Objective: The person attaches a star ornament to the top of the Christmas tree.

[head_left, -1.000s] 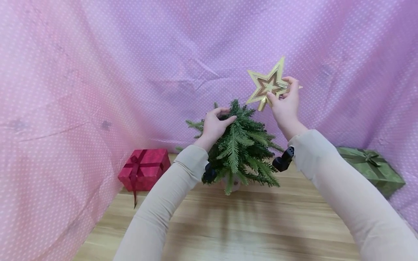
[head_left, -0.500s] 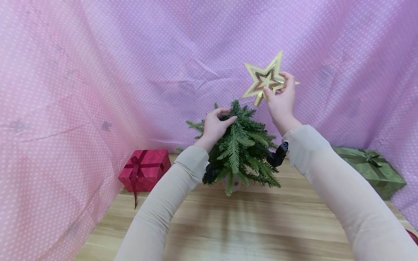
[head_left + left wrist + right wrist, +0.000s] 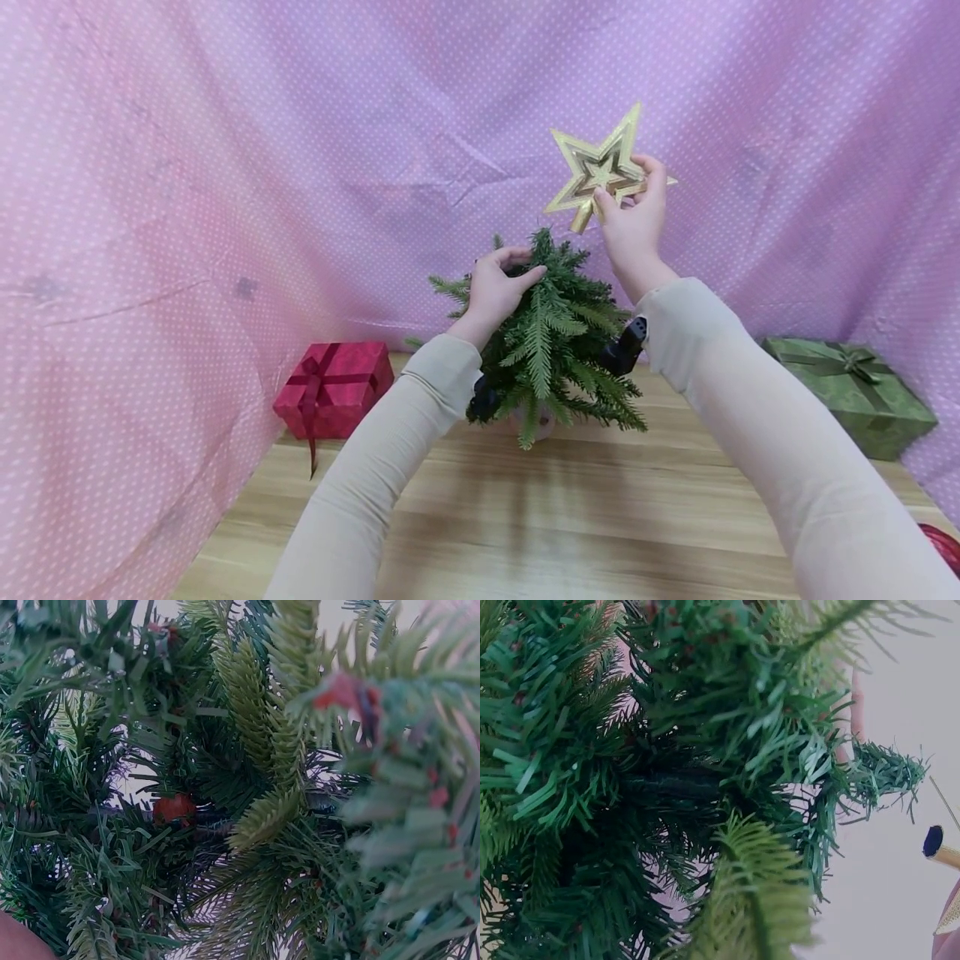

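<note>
The small tree (image 3: pixel 551 333) stood far on the wooden table (image 3: pixel 570 517), its pot almost wholly hidden under the lower branches. The left hand (image 3: pixel 497 287) curled its fingers round the tree's top, the fingertips lost among the needles. The right hand (image 3: pixel 633 218) pinched the gold star (image 3: pixel 596 171) by thumb and fingers, just above and right of the tree top, not touching it; its right point was covered by the fingers. The left wrist view showed only blurred branches and red berries (image 3: pixel 174 808). The right wrist view alone showed the star's hollow stem end (image 3: pixel 939 847), cut off at the edge. A red gift box (image 3: pixel 332 387) lay left, a green gift box (image 3: pixel 851 392) right.
</note>
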A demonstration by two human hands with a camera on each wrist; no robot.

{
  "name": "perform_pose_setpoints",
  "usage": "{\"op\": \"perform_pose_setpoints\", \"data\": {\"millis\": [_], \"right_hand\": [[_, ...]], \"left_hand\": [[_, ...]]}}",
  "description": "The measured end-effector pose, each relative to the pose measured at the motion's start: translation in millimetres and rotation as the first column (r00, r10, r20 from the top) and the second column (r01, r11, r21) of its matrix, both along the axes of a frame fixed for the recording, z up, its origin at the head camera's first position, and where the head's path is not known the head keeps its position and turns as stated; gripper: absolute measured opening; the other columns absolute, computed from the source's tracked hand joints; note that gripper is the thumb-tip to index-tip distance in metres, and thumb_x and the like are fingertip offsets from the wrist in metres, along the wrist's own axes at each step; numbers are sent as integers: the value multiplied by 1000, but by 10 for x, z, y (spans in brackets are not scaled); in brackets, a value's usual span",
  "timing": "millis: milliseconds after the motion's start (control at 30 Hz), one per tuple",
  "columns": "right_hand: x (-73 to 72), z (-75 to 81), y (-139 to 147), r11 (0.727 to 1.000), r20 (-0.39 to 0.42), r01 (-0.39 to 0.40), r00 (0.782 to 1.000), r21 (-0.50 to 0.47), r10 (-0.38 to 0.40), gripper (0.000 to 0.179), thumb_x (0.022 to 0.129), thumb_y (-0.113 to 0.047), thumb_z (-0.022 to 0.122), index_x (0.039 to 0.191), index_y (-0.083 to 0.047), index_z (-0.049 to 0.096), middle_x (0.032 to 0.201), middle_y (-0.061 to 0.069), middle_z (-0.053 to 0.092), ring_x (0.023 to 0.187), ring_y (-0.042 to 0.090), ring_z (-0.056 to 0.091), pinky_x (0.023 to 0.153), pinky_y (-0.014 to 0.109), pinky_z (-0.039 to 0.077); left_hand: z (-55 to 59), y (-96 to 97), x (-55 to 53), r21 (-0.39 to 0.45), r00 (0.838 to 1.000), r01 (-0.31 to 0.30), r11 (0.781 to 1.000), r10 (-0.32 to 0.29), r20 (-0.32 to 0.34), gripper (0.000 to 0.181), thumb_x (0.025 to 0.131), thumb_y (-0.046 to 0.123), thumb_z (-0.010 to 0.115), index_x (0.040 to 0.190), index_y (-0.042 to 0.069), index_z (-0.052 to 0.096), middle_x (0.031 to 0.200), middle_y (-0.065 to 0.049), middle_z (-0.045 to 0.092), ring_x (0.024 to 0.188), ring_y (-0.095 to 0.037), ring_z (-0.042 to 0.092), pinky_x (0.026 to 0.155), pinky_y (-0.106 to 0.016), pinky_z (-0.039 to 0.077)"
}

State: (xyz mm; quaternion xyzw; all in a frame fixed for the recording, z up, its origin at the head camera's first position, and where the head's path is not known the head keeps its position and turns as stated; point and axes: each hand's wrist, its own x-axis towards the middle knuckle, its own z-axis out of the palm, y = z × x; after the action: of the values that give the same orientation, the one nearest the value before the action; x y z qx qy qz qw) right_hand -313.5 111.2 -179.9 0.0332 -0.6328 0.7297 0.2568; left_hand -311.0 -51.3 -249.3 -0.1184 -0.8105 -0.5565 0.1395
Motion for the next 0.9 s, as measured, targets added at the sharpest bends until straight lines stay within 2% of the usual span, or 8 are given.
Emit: {"op": "perform_pose_setpoints", "data": {"millis": [233, 400, 700, 900], "right_hand": [[-3, 15, -69, 999, -18, -27, 999, -22, 27, 54, 89, 6, 56, 131, -24, 41, 131, 11, 51, 109, 22, 57, 89, 27, 51], [2, 23, -110, 999, -1, -33, 999, -19, 33, 54, 90, 5, 56, 131, -26, 40, 132, 11, 51, 113, 24, 57, 89, 26, 51], [-8, 15, -170, 999, -48, -45, 998, 1, 45, 54, 91, 5, 54, 133, -24, 38, 130, 13, 51, 114, 24, 57, 91, 25, 50], [3, 49, -213, 998, -44, -59, 997, 2, 59, 53, 90, 5, 55, 132, -24, 39, 129, 10, 49, 110, 22, 57, 90, 26, 51]], "left_hand": [[-22, -4, -13, -1, 1000, -3, 1000, 3, 5, 33, 86, 21, 71, 117, 11, 65, 118, -4, 66, 121, -17, 53, 105, -37, 40], [-15, 0, -6, 5, 1000, -3, 1000, 3, 1, 33, 86, 21, 71, 117, 10, 65, 117, -5, 66, 121, -18, 53, 105, -37, 40], [-12, 2, -1, 4, 1000, -5, 1000, 5, -3, 32, 86, 21, 71, 116, 10, 65, 117, -5, 67, 120, -18, 54, 105, -37, 41], [-14, 6, 0, 8, 1000, -6, 1000, 6, -7, 32, 86, 20, 71, 116, 10, 65, 117, -5, 67, 119, -18, 54, 104, -37, 41]]}}
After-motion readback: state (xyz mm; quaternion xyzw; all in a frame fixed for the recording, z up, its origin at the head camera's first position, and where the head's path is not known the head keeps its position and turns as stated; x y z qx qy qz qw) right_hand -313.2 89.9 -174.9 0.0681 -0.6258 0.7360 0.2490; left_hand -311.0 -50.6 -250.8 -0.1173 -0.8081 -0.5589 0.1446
